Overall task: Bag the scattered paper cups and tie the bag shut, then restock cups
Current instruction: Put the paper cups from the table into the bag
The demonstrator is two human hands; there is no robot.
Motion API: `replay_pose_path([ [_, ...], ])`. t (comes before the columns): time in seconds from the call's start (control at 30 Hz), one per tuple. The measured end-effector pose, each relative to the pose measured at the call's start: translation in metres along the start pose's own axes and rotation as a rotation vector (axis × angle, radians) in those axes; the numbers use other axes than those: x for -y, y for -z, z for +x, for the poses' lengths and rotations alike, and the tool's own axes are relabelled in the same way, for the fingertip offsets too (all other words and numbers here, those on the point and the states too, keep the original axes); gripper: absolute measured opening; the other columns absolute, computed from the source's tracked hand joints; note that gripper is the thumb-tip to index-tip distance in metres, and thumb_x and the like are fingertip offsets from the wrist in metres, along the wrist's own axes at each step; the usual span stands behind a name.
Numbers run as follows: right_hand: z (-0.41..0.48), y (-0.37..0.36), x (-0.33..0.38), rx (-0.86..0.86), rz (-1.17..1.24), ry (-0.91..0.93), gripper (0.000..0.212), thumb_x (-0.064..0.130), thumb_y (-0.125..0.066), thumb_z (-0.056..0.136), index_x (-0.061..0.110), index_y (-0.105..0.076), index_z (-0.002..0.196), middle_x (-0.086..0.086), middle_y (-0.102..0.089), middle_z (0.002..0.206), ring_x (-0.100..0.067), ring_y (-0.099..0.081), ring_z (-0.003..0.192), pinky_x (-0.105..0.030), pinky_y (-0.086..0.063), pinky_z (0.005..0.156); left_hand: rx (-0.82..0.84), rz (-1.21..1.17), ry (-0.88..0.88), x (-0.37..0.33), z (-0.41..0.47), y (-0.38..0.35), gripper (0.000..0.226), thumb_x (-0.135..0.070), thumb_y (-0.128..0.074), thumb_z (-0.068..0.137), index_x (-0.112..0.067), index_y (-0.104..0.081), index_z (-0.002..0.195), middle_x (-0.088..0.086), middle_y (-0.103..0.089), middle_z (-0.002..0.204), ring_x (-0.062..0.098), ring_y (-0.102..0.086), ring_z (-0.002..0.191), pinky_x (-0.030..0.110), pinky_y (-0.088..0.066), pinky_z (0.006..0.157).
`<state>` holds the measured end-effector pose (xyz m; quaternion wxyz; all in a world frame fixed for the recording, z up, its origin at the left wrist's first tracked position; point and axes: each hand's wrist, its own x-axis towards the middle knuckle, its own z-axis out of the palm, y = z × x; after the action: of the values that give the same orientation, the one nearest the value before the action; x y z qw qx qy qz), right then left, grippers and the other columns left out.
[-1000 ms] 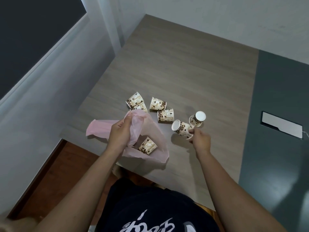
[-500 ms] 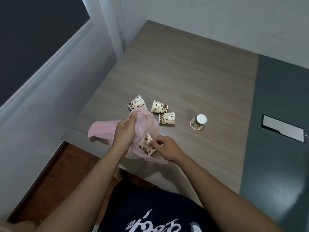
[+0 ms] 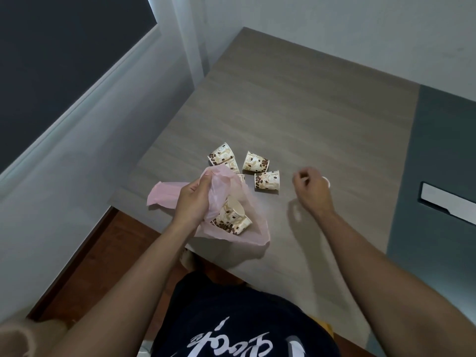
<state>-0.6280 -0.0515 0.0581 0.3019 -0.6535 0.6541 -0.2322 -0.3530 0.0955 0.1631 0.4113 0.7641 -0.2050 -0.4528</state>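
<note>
- Head view: left hand (image 3: 193, 202) clamped on the bunched mouth edge of a pink plastic bag (image 3: 239, 231), holding it open on the wood-grain bench (image 3: 309, 112) at about 7 o'clock of the bench top.
- Inside the bag: bagged paper cups (image 3: 231, 217) with a coffee-bean print, lying on their sides. At least two; exact count unclear through the film.
- Loose cups lie tipped just past the bag mouth, at its 12 to 2 o'clock: far-left cup (image 3: 221, 154), with another partly hidden cup (image 3: 233, 164) touching it behind the bag edge; middle cup (image 3: 255, 161); near cup (image 3: 267, 179), just beside the middle one.
- Right hand (image 3: 312, 188) hovers at 3 o'clock of the loose cups, fingers curled and apart, gripping nothing; blurred.
- White rim of a cup (image 3: 326, 181) peeks out from behind the right hand; contact cannot be told.
- Grey panel with a pale plate (image 3: 448, 200) at the bench's 3 o'clock side.
</note>
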Motion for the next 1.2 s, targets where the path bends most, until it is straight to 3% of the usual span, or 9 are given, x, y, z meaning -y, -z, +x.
replay_pose_path([
  [0.13, 0.044, 0.006, -0.071, 0.143, -0.283, -0.057, 0.057, 0.033, -0.072, 0.098, 0.018, -0.061, 0.152, -0.022, -0.054, 0.155, -0.048, -0.052, 0.141, -0.053, -0.042, 0.119, -0.031, 0.055, -0.029, 0.005, -0.001, 0.012, 0.043, -0.054, -0.051, 0.113, -0.022, -0.073, 0.093, -0.005, -0.067, 0.089, 0.004, -0.060, 0.083, 0.020, -0.045, 0.071],
  [0.23, 0.052, -0.001, -0.109, 0.323, -0.425, -0.136, 0.079, 0.044, -0.072, 0.099, 0.030, -0.037, 0.169, -0.018, -0.030, 0.174, -0.049, -0.036, 0.155, -0.056, -0.034, 0.125, -0.041, 0.081, -0.036, 0.014, 0.001, 0.022, 0.050, -0.053, -0.052, 0.113, -0.010, -0.068, 0.092, 0.006, -0.060, 0.085, 0.004, -0.061, 0.073, 0.027, -0.047, 0.071],
  [0.33, 0.037, -0.013, -0.114, 0.314, -0.365, -0.138, 0.075, 0.033, -0.077, 0.098, 0.025, -0.045, 0.165, -0.020, -0.032, 0.168, -0.053, -0.046, 0.144, -0.055, -0.042, 0.121, -0.062, 0.087, -0.042, 0.020, 0.005, 0.027, 0.037, -0.048, -0.053, 0.115, -0.024, -0.069, 0.092, -0.011, -0.060, 0.081, -0.024, -0.059, 0.063, 0.004, -0.045, 0.067],
  [0.47, 0.004, -0.017, -0.098, 0.253, -0.187, -0.139, 0.064, 0.009, -0.078, 0.094, 0.011, -0.055, 0.154, -0.026, -0.046, 0.150, -0.053, -0.063, 0.124, -0.048, -0.048, 0.110, -0.098, -0.013, 0.039, 0.013, 0.009, 0.030, 0.049, -0.074, -0.060, 0.097, -0.032, -0.084, 0.097, -0.005, -0.084, 0.109, 0.018, -0.079, 0.111, 0.041, -0.060, 0.106],
  [0.63, -0.026, -0.004, -0.061, 0.041, 0.391, -0.464, 0.064, 0.061, -0.085, 0.084, 0.017, -0.068, 0.128, -0.007, -0.081, 0.120, -0.029, -0.078, 0.109, -0.041, -0.061, 0.093, -0.072, -0.094, 0.060, 0.005, 0.024, 0.036, 0.066, -0.084, -0.062, 0.086, -0.030, -0.086, 0.116, 0.001, -0.086, 0.114, 0.026, -0.079, 0.115, 0.056, -0.059, 0.110],
  [0.8, -0.070, 0.000, 0.039, 0.543, 0.936, -0.386, 0.061, 0.047, -0.089, 0.081, 0.008, -0.069, 0.124, -0.021, -0.080, 0.119, -0.035, -0.078, 0.109, -0.044, -0.063, 0.099, -0.012, -0.103, 0.060, -0.015, 0.037, 0.045, 0.062, -0.078, -0.060, 0.092, -0.027, -0.084, 0.117, 0.005, -0.086, 0.111, 0.032, -0.081, 0.111, 0.062, -0.061, 0.106],
  [0.9, -0.093, -0.038, 0.100, 0.697, 0.825, -0.236, 0.060, 0.040, -0.093, 0.082, 0.014, -0.065, 0.129, -0.009, -0.080, 0.126, -0.028, -0.079, 0.114, -0.045, -0.064, 0.103, 0.026, -0.089, 0.043, -0.037, 0.039, 0.050, 0.048, -0.065, -0.061, 0.103, -0.025, -0.085, 0.113, 0.005, -0.086, 0.112, 0.029, -0.082, 0.107, 0.053, -0.065, 0.100],
  [1.07, -0.098, -0.108, 0.173, 0.517, 0.344, 0.054, 0.055, 0.059, -0.092, 0.078, 0.033, -0.067, 0.120, 0.016, -0.071, 0.116, 0.001, -0.067, 0.095, -0.024, -0.056, 0.086, 0.143, -0.142, 0.110, -0.061, 0.061, 0.080, 0.054, -0.068, -0.065, 0.099, -0.025, -0.080, 0.128, 0.008, -0.084, 0.120, 0.031, -0.081, 0.110, 0.053, -0.065, 0.099],
  [1.2, -0.090, -0.136, 0.197, 0.410, -0.094, 0.224, 0.071, 0.091, -0.051, 0.083, 0.041, -0.076, 0.127, 0.006, -0.052, 0.136, -0.020, -0.046, 0.127, -0.043, -0.044, 0.107, 0.290, -0.334, 0.207, -0.081, 0.083, 0.106, 0.046, -0.057, -0.059, 0.109, -0.020, -0.077, 0.130, 0.014, -0.085, 0.117, 0.032, -0.083, 0.101, 0.048, -0.065, 0.092],
])
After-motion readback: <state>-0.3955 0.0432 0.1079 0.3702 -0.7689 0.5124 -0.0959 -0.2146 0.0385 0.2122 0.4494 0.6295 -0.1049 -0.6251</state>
